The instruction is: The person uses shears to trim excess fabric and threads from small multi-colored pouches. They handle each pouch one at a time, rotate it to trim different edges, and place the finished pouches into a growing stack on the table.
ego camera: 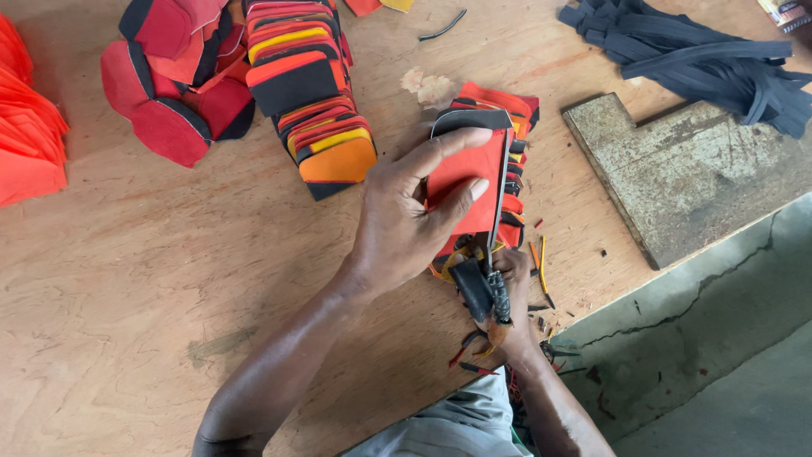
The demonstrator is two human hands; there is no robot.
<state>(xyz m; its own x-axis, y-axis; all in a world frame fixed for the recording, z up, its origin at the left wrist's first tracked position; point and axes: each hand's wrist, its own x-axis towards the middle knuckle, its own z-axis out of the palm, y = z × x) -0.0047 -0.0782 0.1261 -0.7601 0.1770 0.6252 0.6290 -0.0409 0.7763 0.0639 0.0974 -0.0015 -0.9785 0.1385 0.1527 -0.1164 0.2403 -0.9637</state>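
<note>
My left hand (406,216) presses down on a red rectangular foam piece (463,182) with a black rim, which lies on top of a stack of red, orange and black pieces (518,114). Fingers and thumb are spread across the red face. My right hand (507,292) sits just below it, closed around a knife with a dark wrapped handle (499,296). The thin blade (501,199) runs up along the right edge of the red piece. Small trimmed slivers (540,258) lie beside the stack.
A long row of stacked red, orange, yellow and black pieces (309,93) and rounded red pieces (173,101) lie at the upper left. Orange sheets (30,127) sit at the far left. Dark fabric strips (702,55) and a worn grey slab (685,173) are at the right, on the wooden table (127,279).
</note>
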